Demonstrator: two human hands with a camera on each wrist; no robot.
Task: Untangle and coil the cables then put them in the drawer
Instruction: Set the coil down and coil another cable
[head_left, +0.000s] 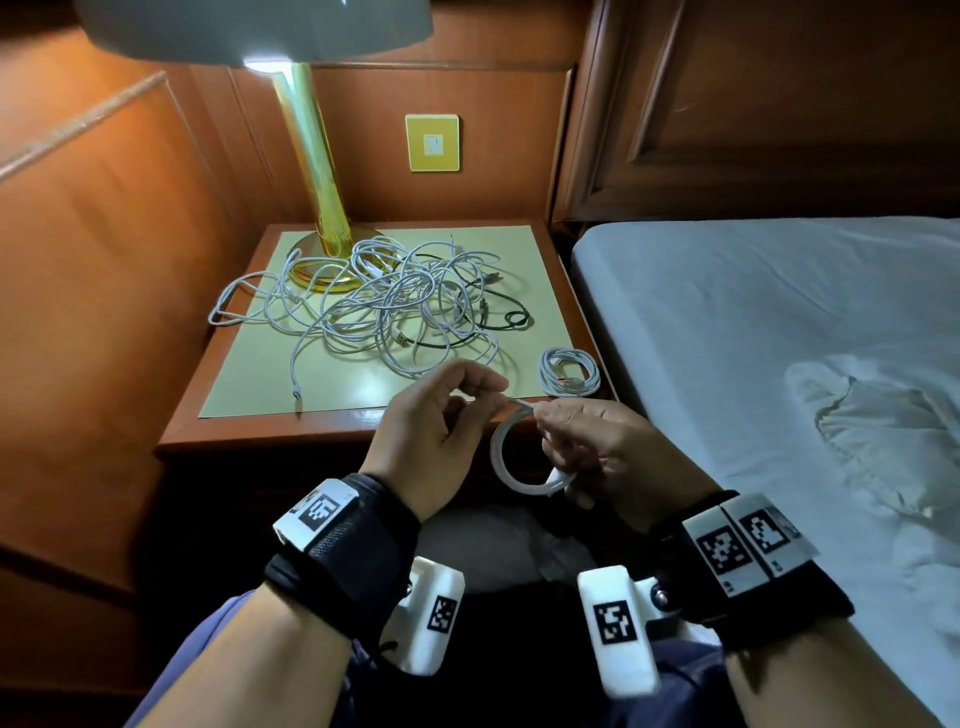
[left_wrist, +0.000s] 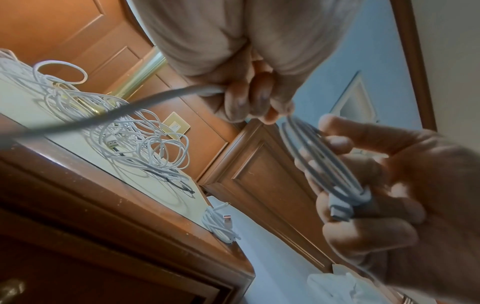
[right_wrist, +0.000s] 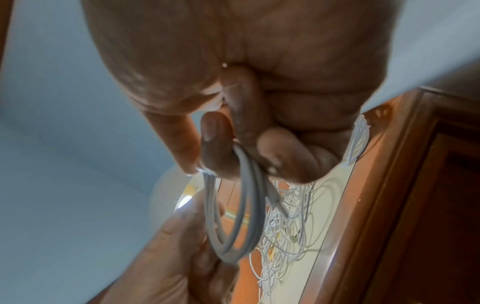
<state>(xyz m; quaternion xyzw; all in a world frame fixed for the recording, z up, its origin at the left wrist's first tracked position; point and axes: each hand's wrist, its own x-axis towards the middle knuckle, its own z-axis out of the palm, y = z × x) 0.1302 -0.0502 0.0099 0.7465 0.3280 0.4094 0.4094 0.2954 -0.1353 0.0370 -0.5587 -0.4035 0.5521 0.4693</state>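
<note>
A half-wound white cable coil (head_left: 505, 458) hangs between my hands in front of the nightstand (head_left: 270, 434). My right hand (head_left: 550, 431) grips the coil (right_wrist: 233, 218) with curled fingers, and a USB plug (left_wrist: 340, 209) lies against them. My left hand (head_left: 483, 392) pinches the same cable's free run (left_wrist: 166, 95) just left of the coil. A big tangle of white cables (head_left: 374, 301), with a dark one (head_left: 511, 317) in it, covers the nightstand top. One small finished coil (head_left: 569, 371) lies at its front right corner.
A brass lamp (head_left: 317, 171) stands at the back of the nightstand, its base under the tangle. A bed with a pale sheet (head_left: 779, 338) lies close on the right. Wood panelling closes the left and back. A dark drawer front (left_wrist: 103, 273) sits below the top.
</note>
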